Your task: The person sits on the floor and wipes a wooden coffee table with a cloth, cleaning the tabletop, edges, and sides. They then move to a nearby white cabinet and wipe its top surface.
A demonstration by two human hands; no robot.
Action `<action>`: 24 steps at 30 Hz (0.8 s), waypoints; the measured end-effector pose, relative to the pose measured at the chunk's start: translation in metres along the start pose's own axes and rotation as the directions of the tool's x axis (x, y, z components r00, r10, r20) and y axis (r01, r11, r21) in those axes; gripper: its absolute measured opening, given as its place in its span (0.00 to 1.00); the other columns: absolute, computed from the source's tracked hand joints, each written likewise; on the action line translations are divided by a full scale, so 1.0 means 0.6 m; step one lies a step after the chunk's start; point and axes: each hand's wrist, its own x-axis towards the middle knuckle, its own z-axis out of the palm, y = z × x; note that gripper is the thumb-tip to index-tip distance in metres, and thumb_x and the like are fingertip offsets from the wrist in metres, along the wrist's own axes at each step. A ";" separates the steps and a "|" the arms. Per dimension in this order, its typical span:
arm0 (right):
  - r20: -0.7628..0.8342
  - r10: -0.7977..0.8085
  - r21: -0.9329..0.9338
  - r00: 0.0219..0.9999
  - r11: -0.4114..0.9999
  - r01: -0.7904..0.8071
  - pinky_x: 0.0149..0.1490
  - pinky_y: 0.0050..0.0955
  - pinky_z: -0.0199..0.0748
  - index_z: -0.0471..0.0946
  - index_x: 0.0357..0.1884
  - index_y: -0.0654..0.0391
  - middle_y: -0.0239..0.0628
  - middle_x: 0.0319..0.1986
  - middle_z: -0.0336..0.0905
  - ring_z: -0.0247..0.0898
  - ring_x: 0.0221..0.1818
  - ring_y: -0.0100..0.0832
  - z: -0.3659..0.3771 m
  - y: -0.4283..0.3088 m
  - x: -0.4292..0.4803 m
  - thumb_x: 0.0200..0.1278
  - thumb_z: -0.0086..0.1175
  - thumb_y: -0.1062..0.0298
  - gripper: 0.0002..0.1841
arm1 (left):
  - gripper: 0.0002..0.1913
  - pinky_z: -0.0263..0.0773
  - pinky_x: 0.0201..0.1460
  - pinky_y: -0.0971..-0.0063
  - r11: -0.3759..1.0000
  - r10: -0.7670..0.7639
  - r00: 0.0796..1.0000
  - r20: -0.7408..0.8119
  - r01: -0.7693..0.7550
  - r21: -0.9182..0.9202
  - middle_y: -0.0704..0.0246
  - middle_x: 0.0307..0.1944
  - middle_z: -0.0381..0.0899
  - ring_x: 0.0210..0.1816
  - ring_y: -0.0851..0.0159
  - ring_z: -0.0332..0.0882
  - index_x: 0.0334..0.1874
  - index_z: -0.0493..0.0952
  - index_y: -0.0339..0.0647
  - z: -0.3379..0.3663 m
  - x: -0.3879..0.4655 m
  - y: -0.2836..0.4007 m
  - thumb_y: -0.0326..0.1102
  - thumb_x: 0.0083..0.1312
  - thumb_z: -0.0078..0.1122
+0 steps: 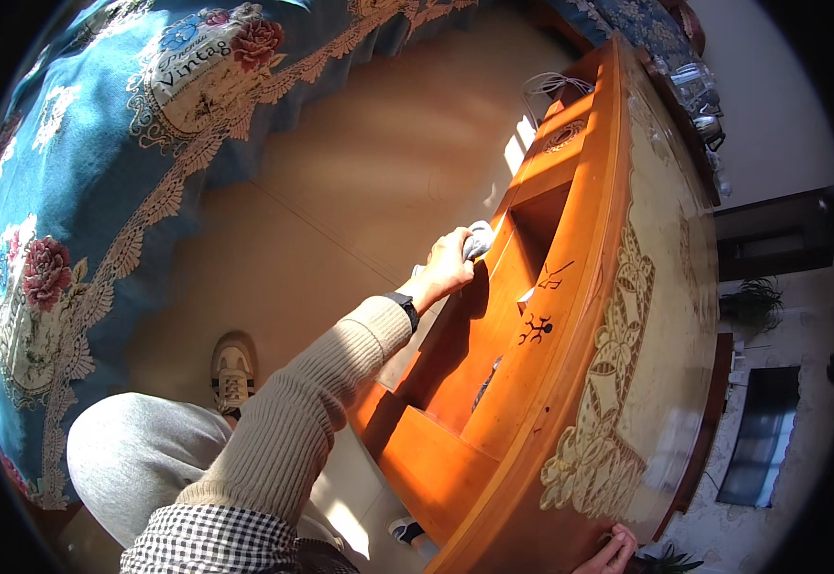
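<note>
My left hand (449, 262), with a dark band on its wrist, holds a bunched grey-white cloth (478, 240). It is beside the lower front of an orange-brown wooden coffee table (446, 448), near an open compartment (542, 212). From this angle I cannot tell whether the cloth touches the wood. At the bottom edge of the view, my right hand (611, 551) rests at the rim of the tabletop, fingers bent and mostly cut off by the frame.
A lace-patterned cover (603, 373) lies on the tabletop. Pale cables (557, 84) hang at the table's far end. Left stands seating under a blue floral cover with lace trim (173, 172). Tiled floor (331, 186) runs between. My bent knee (137, 459) and shoe (233, 373) are close by.
</note>
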 end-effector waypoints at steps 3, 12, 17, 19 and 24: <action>-0.013 0.068 0.004 0.998 0.998 -0.068 0.47 0.36 0.77 0.83 0.39 0.66 0.43 0.38 0.83 0.77 0.39 0.38 0.000 -0.006 0.001 0.76 0.52 0.67 0.13 | 0.25 0.73 0.67 0.60 0.962 0.254 0.965 0.067 -0.259 0.091 0.51 0.58 0.81 0.64 0.46 0.77 0.61 0.77 0.36 0.040 0.078 0.017 0.24 0.57 0.62; 0.002 0.076 -0.052 0.997 0.996 -0.076 0.49 0.37 0.77 0.83 0.40 0.66 0.44 0.38 0.83 0.76 0.40 0.40 0.001 -0.010 0.005 0.76 0.52 0.69 0.12 | 0.35 0.65 0.77 0.53 0.974 0.214 0.900 0.379 -0.227 -0.010 0.42 0.77 0.59 0.75 0.35 0.63 0.66 0.79 0.46 0.082 0.018 -0.050 0.21 0.50 0.65; -0.011 0.017 0.018 1.000 1.000 -0.017 0.51 0.41 0.77 0.83 0.39 0.67 0.46 0.37 0.83 0.77 0.42 0.42 0.000 -0.015 0.006 0.77 0.53 0.68 0.12 | 0.32 0.64 0.79 0.59 0.961 0.152 0.848 0.507 -0.246 0.124 0.43 0.82 0.52 0.79 0.36 0.57 0.67 0.80 0.47 0.012 -0.167 -0.058 0.27 0.56 0.69; 0.004 -0.014 0.018 1.000 1.000 0.014 0.52 0.42 0.77 0.83 0.39 0.67 0.47 0.37 0.83 0.77 0.42 0.43 -0.004 -0.016 0.006 0.77 0.53 0.68 0.13 | 0.28 0.67 0.76 0.60 0.974 0.124 0.817 0.564 -0.208 0.087 0.43 0.81 0.53 0.76 0.38 0.64 0.66 0.81 0.44 -0.024 -0.237 -0.047 0.29 0.60 0.68; -0.025 -0.049 0.054 0.999 0.997 0.050 0.53 0.43 0.77 0.84 0.39 0.67 0.48 0.37 0.84 0.78 0.43 0.46 -0.009 -0.018 0.007 0.77 0.54 0.67 0.13 | 0.21 0.80 0.55 0.65 0.978 -0.182 0.667 0.722 0.043 0.206 0.53 0.57 0.83 0.52 0.53 0.85 0.55 0.87 0.41 -0.116 -0.294 0.021 0.23 0.58 0.63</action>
